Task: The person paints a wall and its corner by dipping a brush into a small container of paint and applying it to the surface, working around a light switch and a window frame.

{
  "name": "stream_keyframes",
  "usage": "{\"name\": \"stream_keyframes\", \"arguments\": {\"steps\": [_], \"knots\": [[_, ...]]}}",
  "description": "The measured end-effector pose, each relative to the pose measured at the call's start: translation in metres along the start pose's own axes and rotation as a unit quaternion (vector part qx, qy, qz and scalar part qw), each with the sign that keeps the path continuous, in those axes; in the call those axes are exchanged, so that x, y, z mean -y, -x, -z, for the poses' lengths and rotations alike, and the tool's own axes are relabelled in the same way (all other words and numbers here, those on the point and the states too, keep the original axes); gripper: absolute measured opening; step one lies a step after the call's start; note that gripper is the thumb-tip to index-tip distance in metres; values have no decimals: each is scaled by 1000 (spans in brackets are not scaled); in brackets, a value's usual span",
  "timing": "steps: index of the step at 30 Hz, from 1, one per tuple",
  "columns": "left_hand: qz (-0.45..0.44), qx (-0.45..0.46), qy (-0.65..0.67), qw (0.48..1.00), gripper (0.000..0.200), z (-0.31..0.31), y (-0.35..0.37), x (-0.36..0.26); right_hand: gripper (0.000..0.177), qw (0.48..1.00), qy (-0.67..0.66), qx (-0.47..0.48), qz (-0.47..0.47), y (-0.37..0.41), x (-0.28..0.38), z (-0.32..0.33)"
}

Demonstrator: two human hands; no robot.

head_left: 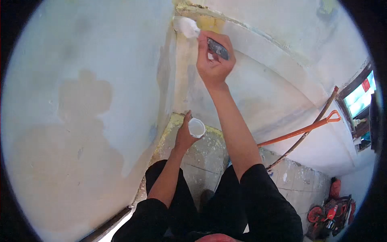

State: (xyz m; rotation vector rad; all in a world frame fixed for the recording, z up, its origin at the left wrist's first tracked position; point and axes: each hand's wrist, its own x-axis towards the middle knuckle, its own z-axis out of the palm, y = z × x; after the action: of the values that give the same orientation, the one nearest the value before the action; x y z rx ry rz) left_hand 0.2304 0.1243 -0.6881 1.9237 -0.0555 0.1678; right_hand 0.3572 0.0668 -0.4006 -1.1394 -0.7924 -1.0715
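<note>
My right hand (215,58) grips a paintbrush by its dark, paint-spotted handle (218,49). White paint coats the bristles (187,27), which touch the wall corner near a yellowed, flaking patch (207,22). Lower down, my left hand (184,135) is wrapped around a white cup (196,128). Its open top faces up and something whitish shows inside; I cannot make out how full it is. The cup is held above the tiled floor, close to the corner.
A pale wall (80,161) with my shadow on it rises at the left. An orange-handled tool (298,132) and a wooden pole (303,135) lean at the right wall. Paint-spattered tiles (201,171) lie below. A red wheeled object (330,215) stands at the lower right, below a window (359,97).
</note>
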Motion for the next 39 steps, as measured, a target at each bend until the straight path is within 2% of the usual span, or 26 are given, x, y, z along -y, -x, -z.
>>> {"name": "stream_keyframes", "arguments": {"steps": [2,5,8,10,12,14,16,18,20,24,25,28,31,32,34,36,39], "knots": [[-1,4,10,1000,137,2,-3,2,15,977,155,23,148,-11,3,20],[-8,1,-6,1000,138,4,0,11,18,970,210,24,119,-12,22,63],[-25,-15,2,1000,137,13,-1,12,18,961,238,-8,140,-11,47,93],[6,-9,-8,1000,137,14,-1,8,19,967,215,-10,132,-6,51,80],[-9,-22,-14,1000,136,8,-1,11,20,973,196,-17,122,-2,49,57],[-24,-35,-24,999,135,3,0,16,23,972,163,39,166,-5,33,25],[-36,-14,-12,999,135,-1,-2,13,25,969,174,50,168,-2,22,9],[-46,-14,-14,999,135,0,-1,8,27,965,189,63,169,-2,19,16],[-50,-14,-12,999,135,4,4,4,30,939,280,60,191,-3,31,46],[-34,-13,3,999,134,9,0,5,23,968,211,6,132,0,53,63],[-35,-16,-1,999,133,9,0,6,18,972,204,2,119,-2,56,51],[-34,-10,-2,999,132,5,0,11,19,983,143,14,118,-8,38,7],[-17,18,27,999,137,7,1,2,19,966,191,11,172,-15,20,4],[-19,20,27,999,137,8,1,2,19,966,192,10,174,-16,21,14],[-57,-10,-10,998,137,9,2,4,21,940,284,4,191,-18,36,55],[-33,2,0,999,136,14,4,3,21,933,310,-11,181,-15,49,90],[-13,-1,9,1000,135,14,0,8,20,957,238,-50,158,-12,67,94]]}}
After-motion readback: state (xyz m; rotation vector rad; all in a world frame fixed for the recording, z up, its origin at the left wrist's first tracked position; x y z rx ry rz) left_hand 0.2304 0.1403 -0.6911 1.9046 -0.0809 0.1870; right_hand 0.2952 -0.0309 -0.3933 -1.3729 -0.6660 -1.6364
